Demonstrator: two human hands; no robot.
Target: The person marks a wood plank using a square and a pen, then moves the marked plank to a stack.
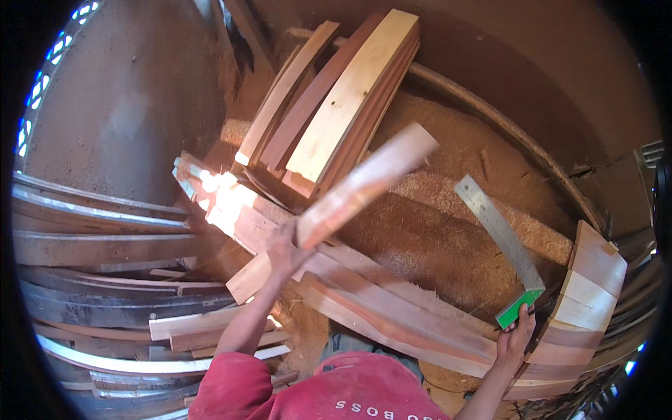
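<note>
Worker's clothing: a red cloth shirt (350, 378), dusty and creased, at the lower edge.
Right hand: the bare right hand (515, 337) grasps an L-shaped square with a bright green stock and a flat grey metal blade (509, 245).
Square and grip: the fingers curl round the green stock; the narrow blade rises beyond them, slanting up and to the left.
Work surface: long, smooth, reddish-brown wooden planks (406, 329) run diagonally in front of the body, some with gently curved edges.
Left hand: the bare left hand (283, 250), blurred, is clenched on a straight, pinkish-tan wooden board (367, 182).
Board and grip: most of its length extends from the hand up and to the right, tilted; blur softens its grain and far end. Whether it touches the planks below, I cannot tell.
Left side: a layered heap of long timber strips (105, 245), grey, brown and whitish.
Right side: a fanned row of tan and reddish boards (588, 297).
Farther off: coarse brown sawdust (434, 259), then a leaning stack of curved planks (353, 94), pale yellow and dark red.
Farthest: a rough brown wall (126, 91).
</note>
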